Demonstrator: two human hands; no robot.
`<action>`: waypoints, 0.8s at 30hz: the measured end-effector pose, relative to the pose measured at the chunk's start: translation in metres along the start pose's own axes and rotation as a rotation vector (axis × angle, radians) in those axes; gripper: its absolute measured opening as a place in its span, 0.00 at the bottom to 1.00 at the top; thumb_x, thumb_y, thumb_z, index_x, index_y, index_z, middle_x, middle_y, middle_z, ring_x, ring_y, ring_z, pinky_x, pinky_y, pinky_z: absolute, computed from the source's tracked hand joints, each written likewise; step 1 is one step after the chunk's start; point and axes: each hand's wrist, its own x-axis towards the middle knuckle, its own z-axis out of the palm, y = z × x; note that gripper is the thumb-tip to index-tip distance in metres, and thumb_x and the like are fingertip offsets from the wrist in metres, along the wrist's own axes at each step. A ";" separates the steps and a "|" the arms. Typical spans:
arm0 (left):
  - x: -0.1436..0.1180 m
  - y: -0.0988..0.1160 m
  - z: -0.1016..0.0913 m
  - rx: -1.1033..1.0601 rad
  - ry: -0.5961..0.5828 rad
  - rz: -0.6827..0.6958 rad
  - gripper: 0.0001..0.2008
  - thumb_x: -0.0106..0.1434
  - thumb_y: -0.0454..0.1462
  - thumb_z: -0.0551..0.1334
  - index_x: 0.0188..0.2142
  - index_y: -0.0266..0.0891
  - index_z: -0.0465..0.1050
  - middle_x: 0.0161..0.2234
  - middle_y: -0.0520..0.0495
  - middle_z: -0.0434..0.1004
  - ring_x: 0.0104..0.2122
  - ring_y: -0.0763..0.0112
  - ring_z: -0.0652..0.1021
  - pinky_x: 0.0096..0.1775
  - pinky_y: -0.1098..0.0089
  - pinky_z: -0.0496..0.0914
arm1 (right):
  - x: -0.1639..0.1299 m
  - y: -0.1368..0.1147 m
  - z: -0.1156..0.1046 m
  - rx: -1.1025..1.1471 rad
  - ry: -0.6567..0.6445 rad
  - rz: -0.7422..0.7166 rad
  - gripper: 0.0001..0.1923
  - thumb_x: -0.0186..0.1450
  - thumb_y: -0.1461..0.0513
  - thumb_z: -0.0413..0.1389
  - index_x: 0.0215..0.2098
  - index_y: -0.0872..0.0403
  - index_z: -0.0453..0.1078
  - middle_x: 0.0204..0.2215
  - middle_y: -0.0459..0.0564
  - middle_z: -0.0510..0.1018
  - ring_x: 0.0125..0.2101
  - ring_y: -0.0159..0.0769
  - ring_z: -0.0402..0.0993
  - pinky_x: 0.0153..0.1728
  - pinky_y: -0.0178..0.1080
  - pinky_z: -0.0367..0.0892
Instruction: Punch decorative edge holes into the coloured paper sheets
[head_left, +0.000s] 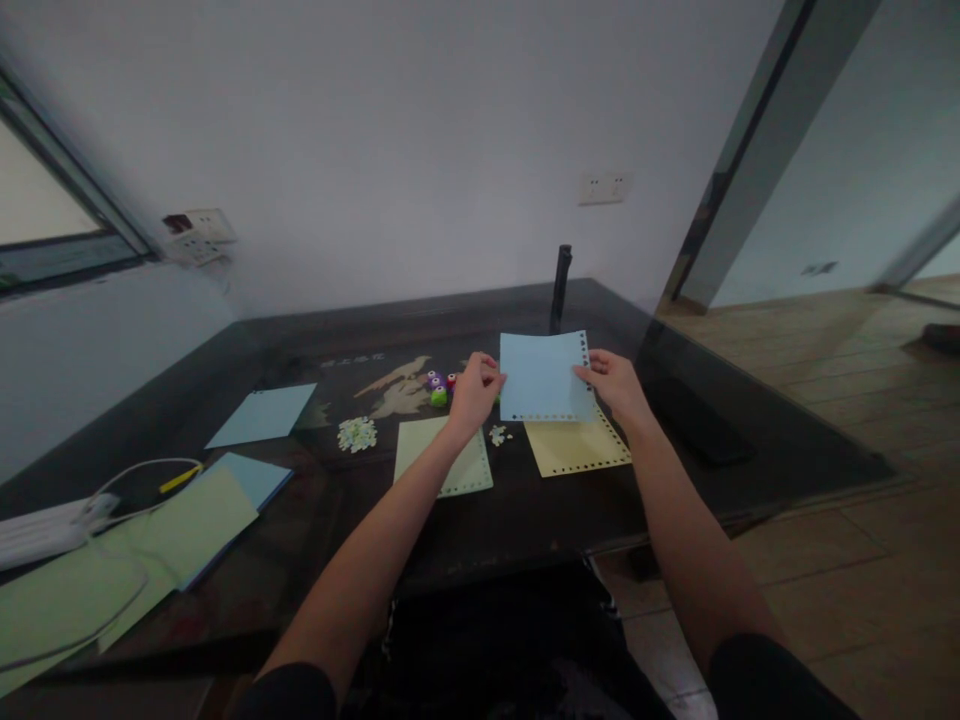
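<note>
A blue sheet of paper [541,378] with holes punched along its right and bottom edges is held up above the table. My left hand [475,388] pinches its left edge, and my right hand [611,382] grips the right edge between thumb and fingers. Below it lies a yellow sheet [574,447], also hole-punched and partly covered by the blue one. A pale green punched sheet [427,438] lies under my left forearm. Between these sheets is a small heap of paper bits [499,435]. Small purple and green hole punches [438,390] stand behind my left hand, partly hidden.
Farther left sit a larger pile of paper bits [357,434] and a flat blue sheet [264,414]. Green sheets [187,525] and a white power strip [52,532] with a cable occupy the near left. A black upright post [560,285] rises at the back; a dark flat object [697,425] lies right.
</note>
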 end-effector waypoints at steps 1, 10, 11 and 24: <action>-0.002 0.001 0.003 0.042 -0.019 0.005 0.08 0.58 0.32 0.60 0.36 0.40 0.61 0.22 0.57 0.71 0.26 0.74 0.74 0.34 0.72 0.66 | -0.001 -0.002 -0.004 -0.056 0.012 -0.012 0.19 0.49 0.59 0.62 0.39 0.58 0.72 0.22 0.45 0.76 0.19 0.31 0.68 0.22 0.35 0.64; -0.032 0.002 0.034 0.363 -0.350 -0.022 0.07 0.58 0.32 0.59 0.36 0.40 0.63 0.26 0.51 0.75 0.29 0.68 0.76 0.32 0.70 0.66 | -0.021 0.000 -0.039 -0.682 -0.096 -0.039 0.30 0.50 0.66 0.61 0.52 0.55 0.67 0.19 0.40 0.69 0.20 0.31 0.66 0.23 0.34 0.60; -0.035 0.003 0.036 0.400 -0.373 -0.030 0.08 0.58 0.32 0.59 0.37 0.41 0.63 0.27 0.51 0.76 0.29 0.67 0.76 0.33 0.70 0.66 | -0.023 0.004 -0.040 -0.709 -0.114 -0.033 0.29 0.50 0.66 0.61 0.51 0.54 0.68 0.20 0.41 0.70 0.21 0.31 0.66 0.23 0.34 0.60; -0.046 0.012 0.043 0.652 -0.464 -0.066 0.11 0.59 0.37 0.58 0.43 0.42 0.64 0.35 0.43 0.77 0.34 0.58 0.77 0.36 0.64 0.68 | -0.028 0.036 -0.040 -0.858 -0.176 -0.034 0.23 0.53 0.65 0.60 0.48 0.54 0.70 0.23 0.44 0.71 0.25 0.33 0.68 0.27 0.35 0.60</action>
